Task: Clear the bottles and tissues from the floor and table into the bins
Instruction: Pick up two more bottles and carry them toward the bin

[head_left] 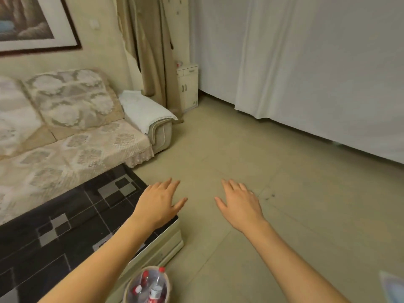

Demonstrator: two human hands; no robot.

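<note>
Both hands, the left hand point(160, 203) and right hand point(239, 203), hover with fingers spread and hold nothing. Bottles point(153, 285) already lie in the bin point(129, 289) at bottom centre, beside the tabletop point(65, 226). No litter shows; next, probably search elsewhere.

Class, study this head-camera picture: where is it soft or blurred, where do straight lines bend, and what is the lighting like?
Head view: soft throughout, with the left hand and right hand smeared at the fingertips; wide-angle distortion bows the white curtain and picture frame near the edges; lighting is dim, warm and even, with faint shadows; the bin with bottles is cropped at the bottom edge.
</note>
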